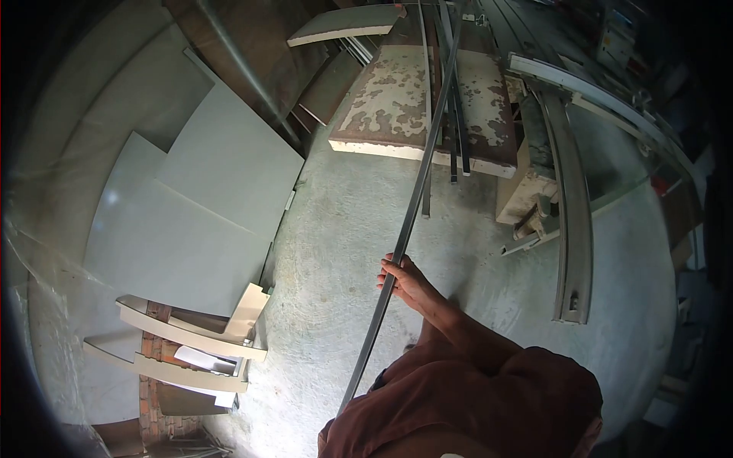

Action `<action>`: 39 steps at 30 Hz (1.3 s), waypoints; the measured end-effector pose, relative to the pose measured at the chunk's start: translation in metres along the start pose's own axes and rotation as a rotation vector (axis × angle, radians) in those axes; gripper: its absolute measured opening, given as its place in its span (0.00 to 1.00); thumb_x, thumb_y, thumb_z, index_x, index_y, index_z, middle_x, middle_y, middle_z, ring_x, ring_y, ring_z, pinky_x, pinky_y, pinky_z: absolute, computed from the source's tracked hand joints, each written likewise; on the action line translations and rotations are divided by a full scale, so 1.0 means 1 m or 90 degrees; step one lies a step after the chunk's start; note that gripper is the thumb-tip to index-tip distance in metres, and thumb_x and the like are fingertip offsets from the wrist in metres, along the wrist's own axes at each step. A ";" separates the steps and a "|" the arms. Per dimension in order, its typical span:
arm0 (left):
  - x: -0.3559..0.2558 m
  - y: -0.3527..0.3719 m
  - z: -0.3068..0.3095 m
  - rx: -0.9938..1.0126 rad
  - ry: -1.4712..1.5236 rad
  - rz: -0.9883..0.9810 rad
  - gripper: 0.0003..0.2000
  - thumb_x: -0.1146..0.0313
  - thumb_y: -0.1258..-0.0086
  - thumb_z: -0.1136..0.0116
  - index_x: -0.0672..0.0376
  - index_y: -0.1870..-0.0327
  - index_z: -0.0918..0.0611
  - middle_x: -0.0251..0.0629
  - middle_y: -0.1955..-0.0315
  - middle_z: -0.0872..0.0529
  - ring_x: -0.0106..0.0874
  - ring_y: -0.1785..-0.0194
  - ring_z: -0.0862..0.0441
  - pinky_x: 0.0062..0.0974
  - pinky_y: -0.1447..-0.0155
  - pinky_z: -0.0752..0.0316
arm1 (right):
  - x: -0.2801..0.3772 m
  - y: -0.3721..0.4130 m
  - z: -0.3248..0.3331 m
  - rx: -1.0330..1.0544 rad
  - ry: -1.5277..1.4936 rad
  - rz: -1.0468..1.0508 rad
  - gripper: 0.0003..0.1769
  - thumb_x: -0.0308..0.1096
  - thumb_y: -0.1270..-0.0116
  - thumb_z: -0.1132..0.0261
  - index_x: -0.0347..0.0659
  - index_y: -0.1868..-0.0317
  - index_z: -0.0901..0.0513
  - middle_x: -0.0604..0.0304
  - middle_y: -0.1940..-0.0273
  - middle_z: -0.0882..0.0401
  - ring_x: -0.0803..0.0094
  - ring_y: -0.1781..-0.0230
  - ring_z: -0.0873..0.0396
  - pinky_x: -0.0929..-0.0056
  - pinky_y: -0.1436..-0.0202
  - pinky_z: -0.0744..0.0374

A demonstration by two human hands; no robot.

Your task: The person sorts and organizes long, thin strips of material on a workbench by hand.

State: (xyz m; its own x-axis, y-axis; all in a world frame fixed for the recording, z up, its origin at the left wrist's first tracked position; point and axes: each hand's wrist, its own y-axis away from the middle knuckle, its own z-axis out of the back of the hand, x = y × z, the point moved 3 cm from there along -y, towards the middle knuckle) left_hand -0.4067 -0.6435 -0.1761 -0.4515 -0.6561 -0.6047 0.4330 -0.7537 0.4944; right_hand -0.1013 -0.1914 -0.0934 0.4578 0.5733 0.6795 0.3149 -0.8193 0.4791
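My right hand (406, 281) is closed around a long, thin, dark metal bar (418, 188). The bar runs diagonally, from low beside my clothing up to the top of the view, where it crosses over a board with a worn, patchy surface (389, 91). Several other narrow metal strips (452, 114) lie on that board, with their near ends sticking out past its edge. My left hand does not show.
Large pale panels (221, 153) lean at the left. Cream curved pieces (191, 369) stand near bricks (155, 347) at lower left. A long metal channel (571, 221) and a cream block (527, 187) are at the right, on the concrete floor (328, 252).
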 end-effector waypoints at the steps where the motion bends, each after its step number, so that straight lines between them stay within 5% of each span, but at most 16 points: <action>1: 0.005 0.002 0.003 -0.004 0.002 -0.003 0.21 0.54 0.45 0.37 0.57 0.54 0.21 0.43 0.70 0.16 0.37 0.67 0.19 0.31 0.65 0.25 | -0.003 0.004 0.004 0.001 -0.001 0.003 0.22 0.38 0.38 0.39 0.44 0.49 0.39 0.60 0.60 0.32 0.68 0.59 0.27 0.62 0.53 0.24; 4: 0.017 0.007 0.016 -0.023 0.007 -0.007 0.20 0.55 0.45 0.37 0.57 0.54 0.21 0.43 0.70 0.16 0.36 0.67 0.19 0.29 0.65 0.25 | -0.012 0.012 0.017 0.003 0.006 0.015 0.30 0.41 0.39 0.39 0.37 0.44 0.44 0.54 0.56 0.35 0.66 0.56 0.29 0.63 0.55 0.25; 11: 0.025 0.044 0.027 -0.034 0.013 0.021 0.19 0.55 0.43 0.38 0.57 0.54 0.21 0.41 0.71 0.15 0.33 0.69 0.19 0.26 0.66 0.25 | -0.041 0.052 0.034 -0.006 -0.053 -0.037 0.19 0.35 0.36 0.41 0.44 0.50 0.39 0.60 0.62 0.31 0.69 0.59 0.26 0.65 0.55 0.23; 12: 0.024 0.050 0.026 -0.033 0.014 0.027 0.19 0.55 0.43 0.38 0.57 0.54 0.21 0.40 0.71 0.15 0.33 0.69 0.19 0.26 0.66 0.25 | -0.050 0.061 0.037 0.032 -0.061 -0.064 0.29 0.38 0.39 0.39 0.39 0.44 0.44 0.55 0.56 0.34 0.66 0.53 0.28 0.65 0.52 0.26; 14: 0.024 0.064 0.022 -0.034 0.018 0.040 0.19 0.55 0.43 0.38 0.57 0.54 0.21 0.40 0.71 0.15 0.32 0.69 0.19 0.25 0.67 0.25 | -0.060 0.088 0.037 0.056 -0.044 -0.142 0.32 0.41 0.40 0.38 0.39 0.42 0.45 0.55 0.52 0.33 0.66 0.48 0.30 0.60 0.45 0.31; 16: 0.023 0.081 0.016 -0.035 0.022 0.056 0.19 0.56 0.42 0.39 0.57 0.54 0.21 0.39 0.71 0.15 0.31 0.70 0.19 0.24 0.67 0.25 | -0.070 0.113 0.041 0.053 -0.077 -0.254 0.22 0.35 0.37 0.41 0.44 0.46 0.40 0.57 0.52 0.29 0.68 0.48 0.29 0.61 0.45 0.32; 20: 0.021 0.121 0.011 -0.043 0.022 0.087 0.18 0.56 0.42 0.39 0.57 0.54 0.21 0.38 0.71 0.15 0.29 0.70 0.19 0.22 0.67 0.25 | -0.084 0.157 0.049 0.208 0.067 -0.365 0.32 0.42 0.34 0.43 0.43 0.37 0.48 0.58 0.38 0.38 0.68 0.34 0.45 0.59 0.36 0.43; 22: 0.017 0.126 0.008 -0.047 0.024 0.085 0.18 0.56 0.41 0.39 0.57 0.54 0.21 0.38 0.71 0.15 0.28 0.71 0.19 0.22 0.68 0.25 | -0.085 0.171 0.058 0.323 0.064 -0.399 0.42 0.48 0.42 0.35 0.44 0.35 0.49 0.62 0.39 0.37 0.62 0.35 0.43 0.54 0.36 0.43; 23: 0.016 0.128 0.006 -0.048 0.026 0.084 0.18 0.56 0.41 0.39 0.56 0.54 0.21 0.37 0.71 0.15 0.28 0.71 0.19 0.21 0.68 0.25 | -0.082 0.177 0.059 0.357 0.091 -0.423 0.35 0.44 0.35 0.43 0.43 0.34 0.52 0.61 0.36 0.41 0.64 0.34 0.44 0.61 0.35 0.43; 30: 0.015 0.148 -0.004 -0.067 0.047 0.083 0.17 0.57 0.40 0.40 0.56 0.54 0.21 0.35 0.72 0.14 0.25 0.72 0.19 0.18 0.68 0.25 | -0.088 0.184 0.086 0.323 0.076 -0.443 0.37 0.47 0.36 0.43 0.44 0.34 0.52 0.61 0.37 0.40 0.67 0.35 0.43 0.62 0.37 0.40; 39: 0.030 0.198 -0.031 -0.104 0.100 0.109 0.16 0.58 0.38 0.41 0.56 0.54 0.21 0.33 0.72 0.14 0.21 0.73 0.20 0.14 0.70 0.25 | -0.073 0.166 0.107 0.264 0.012 -0.414 0.25 0.43 0.34 0.45 0.47 0.39 0.42 0.59 0.41 0.35 0.62 0.40 0.37 0.61 0.40 0.35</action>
State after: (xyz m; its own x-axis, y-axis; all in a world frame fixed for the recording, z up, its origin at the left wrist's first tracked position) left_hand -0.3105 -0.8110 -0.1155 -0.2406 -0.7498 -0.6164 0.6187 -0.6078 0.4978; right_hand 0.0064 -0.3694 -0.1231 0.0615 0.9371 0.3437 0.8029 -0.2510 0.5407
